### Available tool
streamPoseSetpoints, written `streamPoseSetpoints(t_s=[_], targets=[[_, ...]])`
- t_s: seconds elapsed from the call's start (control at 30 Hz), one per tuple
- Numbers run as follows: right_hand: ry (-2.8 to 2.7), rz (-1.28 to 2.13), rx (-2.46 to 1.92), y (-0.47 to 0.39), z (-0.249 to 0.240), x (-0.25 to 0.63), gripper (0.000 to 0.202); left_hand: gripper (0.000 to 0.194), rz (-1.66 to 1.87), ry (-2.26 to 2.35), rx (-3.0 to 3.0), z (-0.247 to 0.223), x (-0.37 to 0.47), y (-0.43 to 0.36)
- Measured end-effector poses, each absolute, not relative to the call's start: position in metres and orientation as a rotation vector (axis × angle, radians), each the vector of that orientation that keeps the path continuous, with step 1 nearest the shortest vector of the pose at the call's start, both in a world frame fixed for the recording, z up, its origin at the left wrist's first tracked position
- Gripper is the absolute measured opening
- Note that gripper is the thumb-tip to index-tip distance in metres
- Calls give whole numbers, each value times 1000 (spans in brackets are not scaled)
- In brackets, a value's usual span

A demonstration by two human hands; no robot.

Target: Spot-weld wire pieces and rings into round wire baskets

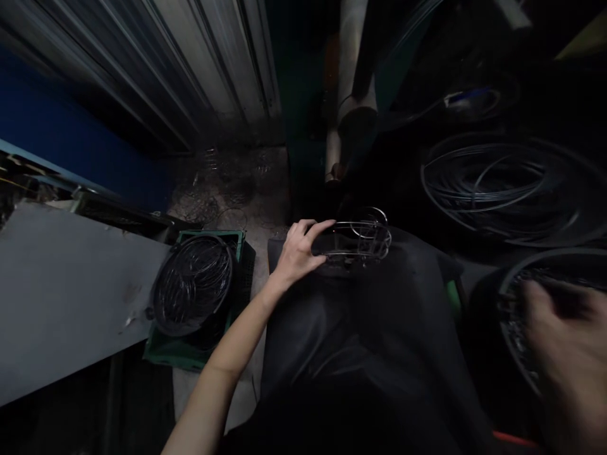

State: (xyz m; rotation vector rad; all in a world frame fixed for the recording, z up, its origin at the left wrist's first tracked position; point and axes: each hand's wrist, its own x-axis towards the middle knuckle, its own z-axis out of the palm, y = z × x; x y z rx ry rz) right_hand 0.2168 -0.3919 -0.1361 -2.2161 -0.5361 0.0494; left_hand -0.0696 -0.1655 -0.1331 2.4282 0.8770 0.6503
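Observation:
My left hand grips the end of a wire frame between thumb and fingers. The frame is bent from thin shiny metal wire, with a round loop at its far right end. It lies over the dark cloth on my lap. Smeared by motion, my right hand is over a round dark tub of small shiny metal pieces at the right edge. Its fingers are too blurred to show whether anything is in them.
At left, a black basin of wire rings sits on a green crate, beside a grey panel. A large wire coil lies at upper right. A machine with a pale cylinder stands ahead.

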Motion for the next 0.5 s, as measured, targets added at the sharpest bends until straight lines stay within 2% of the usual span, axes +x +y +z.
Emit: streamPoseSetpoints(t_s=[0.13,0.27,0.5], targets=[[-731,441,-1860,-305,-95,151,33,70,636,1069,2525,-122,-45,-164],[-856,747,-1629,-245,-99,123,36,73,653,1151,2515,-122,-37,-162],[-956,689,-1716,-211,-122,118,28,74,661,1205,2499,-127,-41,-151]])
